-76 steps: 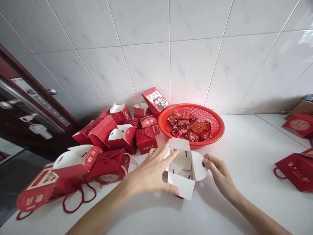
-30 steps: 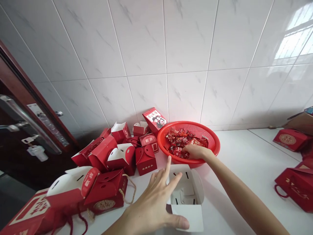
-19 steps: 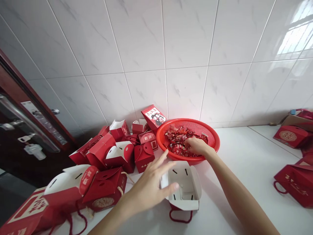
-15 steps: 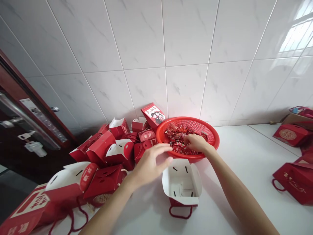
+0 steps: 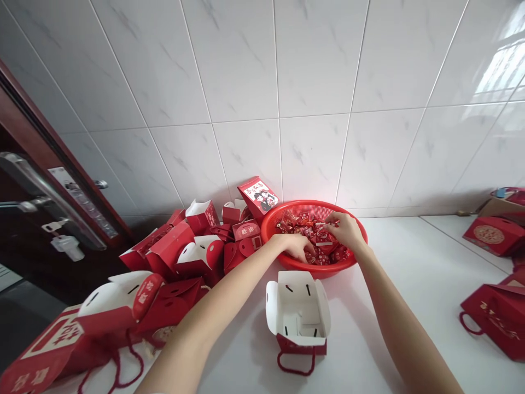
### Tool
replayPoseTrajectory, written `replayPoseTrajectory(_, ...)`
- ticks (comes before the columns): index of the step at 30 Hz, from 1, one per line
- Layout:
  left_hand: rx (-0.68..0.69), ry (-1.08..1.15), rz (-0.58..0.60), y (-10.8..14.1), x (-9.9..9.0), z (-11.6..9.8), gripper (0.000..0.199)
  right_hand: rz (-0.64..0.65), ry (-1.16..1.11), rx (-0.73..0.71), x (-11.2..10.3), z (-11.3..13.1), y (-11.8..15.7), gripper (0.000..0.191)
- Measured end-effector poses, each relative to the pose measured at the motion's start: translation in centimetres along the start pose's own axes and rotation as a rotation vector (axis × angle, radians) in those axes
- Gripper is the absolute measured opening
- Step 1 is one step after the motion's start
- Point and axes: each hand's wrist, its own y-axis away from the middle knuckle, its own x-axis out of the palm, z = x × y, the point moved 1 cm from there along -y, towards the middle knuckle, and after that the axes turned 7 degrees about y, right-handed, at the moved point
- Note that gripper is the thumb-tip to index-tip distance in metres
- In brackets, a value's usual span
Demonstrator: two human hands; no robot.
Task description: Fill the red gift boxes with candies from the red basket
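A red plastic basket (image 5: 361, 241) against the tiled wall holds many small red wrapped packets (image 5: 303, 221). My left hand (image 5: 297, 245) reaches over its near left rim, fingers apart and touching the packets. My right hand (image 5: 342, 229) is at the basket's right side, thumb and fingers pinched on a red wrapped packet (image 5: 324, 235) with a pale edge. In front of the basket, an open box (image 5: 303, 309), white inside and red outside, stands with its flaps spread and a dark red cord handle toward me. Nothing shows inside it but slots and folded card.
Many red boxes (image 5: 170, 246), some open, crowd the left of the white table (image 5: 356, 339). More red boxes (image 5: 494, 312) lie at the right edge. A dark door with a handle and hanging keys (image 5: 68, 246) is at the far left.
My left hand has moved from above the open box into the basket. My right hand has lifted slightly and now has a packet at its fingertips. The open box sits slightly further left.
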Motion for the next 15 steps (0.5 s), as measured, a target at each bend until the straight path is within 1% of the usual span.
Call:
replayPoseTrajectory(1,-0.007,-0.016,0.013,-0.5,0.3,0.0,0.056,-0.014,-0.016,0.014,0.0,-0.3,-0.1,0.006)
replayPoseTrajectory(3,-0.019,-0.053,0.015,-1.3,0.9,0.0,0.052,-0.033,-0.048,0.035,0.0,-0.8,-0.3,0.008)
replayPoseTrajectory(7,-0.040,-0.109,-0.061,-1.9,1.7,0.1,0.040,-0.043,-0.111,0.048,0.3,-1.3,-0.6,0.009)
replayPoseTrajectory(9,-0.045,-0.100,-0.092,-1.9,1.7,0.3,0.038,-0.044,-0.140,0.051,0.5,-1.5,-0.7,0.009)
replayPoseTrajectory(12,-0.037,-0.028,-0.147,-1.6,1.1,0.9,0.038,-0.042,-0.179,0.054,0.6,-1.5,-0.8,0.009)
replayPoseTrajectory(15,-0.022,0.089,-0.266,-1.5,0.5,1.6,0.041,-0.027,-0.213,0.058,0.5,-1.4,-0.7,0.009)
